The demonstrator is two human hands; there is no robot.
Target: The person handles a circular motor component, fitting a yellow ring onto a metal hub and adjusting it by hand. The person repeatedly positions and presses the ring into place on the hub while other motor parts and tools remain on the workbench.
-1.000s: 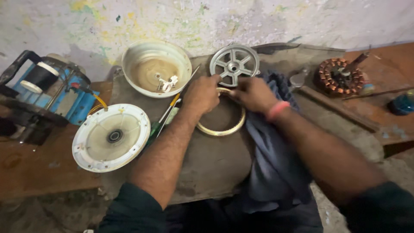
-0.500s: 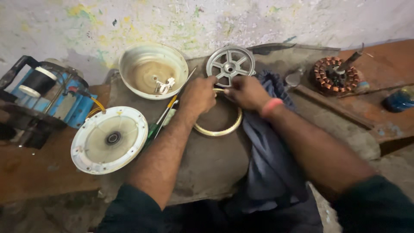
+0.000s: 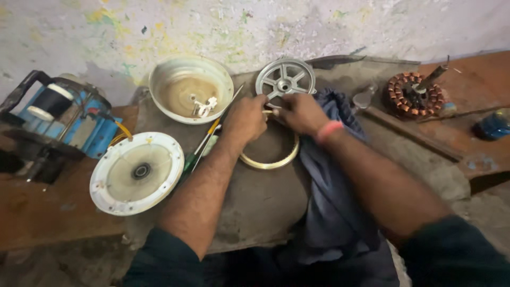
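There, brass ring (image 3: 270, 159) beneath both hands' fingers (image 3: 265, 114), clenched on its far rim.

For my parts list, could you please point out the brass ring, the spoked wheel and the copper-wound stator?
Brass ring (image 3: 271, 162), head view, lower arc.
Spoked wheel (image 3: 285, 78), head view, spoke beside hub.
Copper-wound stator (image 3: 401, 93), head view, left coils.

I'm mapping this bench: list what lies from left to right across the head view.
Blue machine → white round cover → cream bowl-shaped housing → left hand → right hand → copper-wound stator → blue object.
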